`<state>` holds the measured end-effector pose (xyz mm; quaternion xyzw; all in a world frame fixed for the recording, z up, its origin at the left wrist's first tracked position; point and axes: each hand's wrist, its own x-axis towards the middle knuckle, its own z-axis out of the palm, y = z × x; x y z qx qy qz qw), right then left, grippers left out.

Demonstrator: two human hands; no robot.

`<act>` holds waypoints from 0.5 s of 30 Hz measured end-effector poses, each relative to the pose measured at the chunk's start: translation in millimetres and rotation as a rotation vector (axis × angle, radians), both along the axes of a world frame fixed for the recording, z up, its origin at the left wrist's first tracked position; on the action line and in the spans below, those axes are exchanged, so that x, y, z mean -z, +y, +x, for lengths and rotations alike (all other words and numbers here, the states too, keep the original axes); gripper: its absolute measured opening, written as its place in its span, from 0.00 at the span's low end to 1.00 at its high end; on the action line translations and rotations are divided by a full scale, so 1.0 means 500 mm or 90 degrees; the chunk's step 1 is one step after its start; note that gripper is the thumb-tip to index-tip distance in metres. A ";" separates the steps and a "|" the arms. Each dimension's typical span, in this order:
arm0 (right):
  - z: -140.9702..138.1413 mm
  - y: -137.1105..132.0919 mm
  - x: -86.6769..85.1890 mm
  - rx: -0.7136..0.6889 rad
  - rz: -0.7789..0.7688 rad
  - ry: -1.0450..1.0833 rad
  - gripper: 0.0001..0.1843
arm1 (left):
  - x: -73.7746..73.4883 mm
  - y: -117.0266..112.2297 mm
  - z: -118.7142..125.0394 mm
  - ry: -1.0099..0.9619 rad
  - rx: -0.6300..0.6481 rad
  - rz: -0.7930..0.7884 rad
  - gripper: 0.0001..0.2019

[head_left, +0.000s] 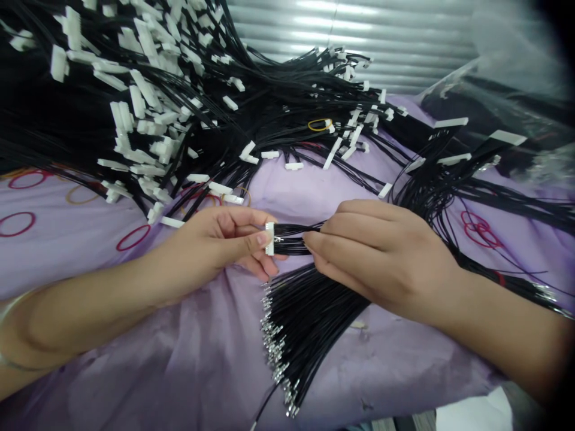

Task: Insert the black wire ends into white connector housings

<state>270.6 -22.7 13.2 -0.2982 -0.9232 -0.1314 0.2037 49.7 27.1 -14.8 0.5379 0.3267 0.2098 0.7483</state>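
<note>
My left hand (224, 239) pinches a small white plastic connector (269, 238) between thumb and fingers at the centre of the view. Short black wires (294, 237) run out of the connector to the right. My right hand (372, 254) is closed on those wires, fingertips close to the connector. Under my right hand a thick bundle of loose black wires with metal crimp terminals (287, 335) fans down toward the near edge of the purple cloth (188, 353).
A large heap of finished black harnesses with white connectors (148, 102) fills the upper left and middle. More harnesses (453, 158) lie at the right beside a clear plastic bag (507, 90). Red rubber bands (27, 179) are scattered on the cloth. A corrugated metal wall (381, 36) stands behind.
</note>
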 end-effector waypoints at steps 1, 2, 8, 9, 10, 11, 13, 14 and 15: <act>0.000 0.000 0.000 -0.002 0.000 0.001 0.13 | 0.000 0.000 0.000 0.000 0.000 0.000 0.04; 0.000 -0.001 0.000 -0.005 0.001 0.002 0.13 | 0.000 0.000 0.000 -0.002 0.001 0.001 0.04; -0.005 -0.003 0.006 0.024 -0.001 0.019 0.13 | 0.001 -0.002 0.001 -0.006 0.003 0.008 0.04; -0.006 -0.004 0.007 0.034 -0.003 0.025 0.13 | 0.002 -0.002 0.001 -0.007 0.002 0.008 0.04; -0.007 -0.004 0.008 0.040 -0.006 0.031 0.13 | 0.002 -0.002 0.000 -0.008 0.001 0.009 0.04; -0.008 -0.004 0.008 0.040 -0.010 0.035 0.13 | 0.002 -0.002 0.000 -0.009 0.002 0.011 0.04; -0.008 -0.004 0.008 0.031 -0.016 0.038 0.13 | 0.003 -0.001 0.000 -0.008 0.007 0.012 0.04; -0.008 -0.005 0.007 0.026 -0.016 0.037 0.13 | 0.003 -0.001 0.000 -0.008 0.009 0.013 0.04; -0.008 -0.005 0.007 0.024 -0.016 0.034 0.13 | 0.004 0.000 0.000 -0.008 0.010 0.013 0.04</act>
